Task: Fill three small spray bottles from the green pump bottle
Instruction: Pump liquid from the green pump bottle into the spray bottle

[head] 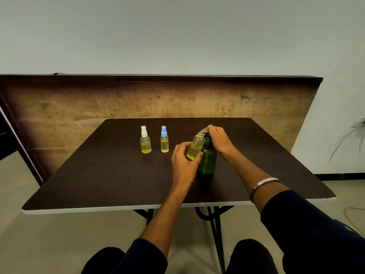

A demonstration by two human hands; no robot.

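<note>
The green pump bottle (207, 159) stands upright on the dark table (110, 175), right of centre. My right hand (220, 140) lies over its pump head, which is mostly hidden. My left hand (184, 161) holds a small uncapped spray bottle (195, 147) tilted, its open mouth up against the pump spout; yellow liquid fills much of it. Two more small spray bottles stand upright to the left with yellow liquid inside: one with a white cap (145, 139) and one with a blue cap (164, 139).
A wooden board (79, 103) leans upright behind the table. Cables and a wall socket (358, 123) are at the far right. The table's white front edge (118, 209) runs just above my knees.
</note>
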